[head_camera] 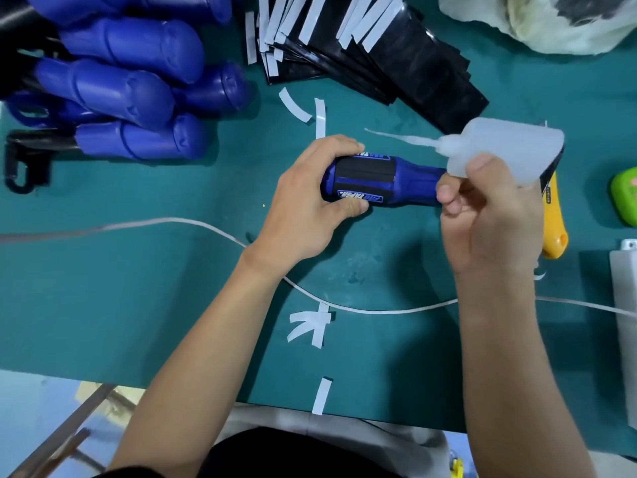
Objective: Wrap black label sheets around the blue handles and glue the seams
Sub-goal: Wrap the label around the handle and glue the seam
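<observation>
A blue handle [410,182] lies crosswise over the green table, with a black label sheet [365,174] wrapped round its thick end. My left hand [310,205] grips that thick end, thumb and fingers curled around the label. My right hand [493,215] holds a translucent white glue bottle [510,150] above the handle's narrow end. Its long thin nozzle points left, over the label and not touching it. The handle's narrow end is hidden behind my right hand.
Several bare blue handles [131,88] are piled at the back left. A fanned stack of black label sheets [372,53] lies at the back. White backing strips [320,117] litter the green table [138,288]. A white cable [362,309] crosses it. A yellow utility knife [553,232] lies right.
</observation>
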`<state>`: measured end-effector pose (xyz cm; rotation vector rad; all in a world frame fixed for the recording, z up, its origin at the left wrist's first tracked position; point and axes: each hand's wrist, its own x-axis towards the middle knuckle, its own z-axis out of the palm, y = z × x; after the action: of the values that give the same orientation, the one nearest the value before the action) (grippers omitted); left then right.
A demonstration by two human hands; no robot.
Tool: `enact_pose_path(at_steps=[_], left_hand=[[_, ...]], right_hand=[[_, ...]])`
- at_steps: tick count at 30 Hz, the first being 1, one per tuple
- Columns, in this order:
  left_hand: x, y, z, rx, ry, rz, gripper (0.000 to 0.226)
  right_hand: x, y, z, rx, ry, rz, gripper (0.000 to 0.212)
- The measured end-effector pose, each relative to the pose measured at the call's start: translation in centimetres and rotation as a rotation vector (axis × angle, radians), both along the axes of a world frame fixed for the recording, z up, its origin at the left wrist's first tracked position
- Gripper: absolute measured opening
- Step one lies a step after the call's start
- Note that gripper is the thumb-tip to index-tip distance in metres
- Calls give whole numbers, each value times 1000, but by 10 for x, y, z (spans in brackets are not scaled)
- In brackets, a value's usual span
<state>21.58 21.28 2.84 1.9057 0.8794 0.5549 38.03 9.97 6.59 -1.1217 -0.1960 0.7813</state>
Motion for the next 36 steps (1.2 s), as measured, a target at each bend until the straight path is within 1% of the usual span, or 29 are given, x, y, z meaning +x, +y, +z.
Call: enact_pose_path(at_steps=[2,5,7,8,11,14,16,18,21,25,32,36], left_hand=[[0,0,0,-12,-4,3,64],[1,-1,0,-39,-8,16,64],[2,-1,0,-60,-9,21,63],[1,-1,0,-66,-9,21,63],[2,-1,1,-68,-4,24,63],[2,-1,2,-67,-4,31,64],[1,-1,2,-63,-2,28,63],[1,0,3,-66,-4,23,63],[0,0,3,-67,-3,17,62],[0,0,2,-71,4,20,61],[0,0,2,-61,8,16,61],[1,1,2,-56,12,17,61]], right_hand=[[-2,0,1,39,59,-17,10],[-3,1,2,45,150,-81,26],[-3,1,3,4,101,-83,32],[-4,1,3,-17,66,-78,31],[-8,4,3,-39,-57,-61,18],[-18,10,-2,-67,-216,-36,16],[-25,13,-5,-108,-263,-40,12],[-28,14,-9,-132,-276,-46,18],[-28,13,-10,-109,-300,-19,13],[-29,14,-4,-74,-314,-8,26],[-29,16,-6,-95,-336,9,25],[-28,16,-11,-120,-326,-11,17]])
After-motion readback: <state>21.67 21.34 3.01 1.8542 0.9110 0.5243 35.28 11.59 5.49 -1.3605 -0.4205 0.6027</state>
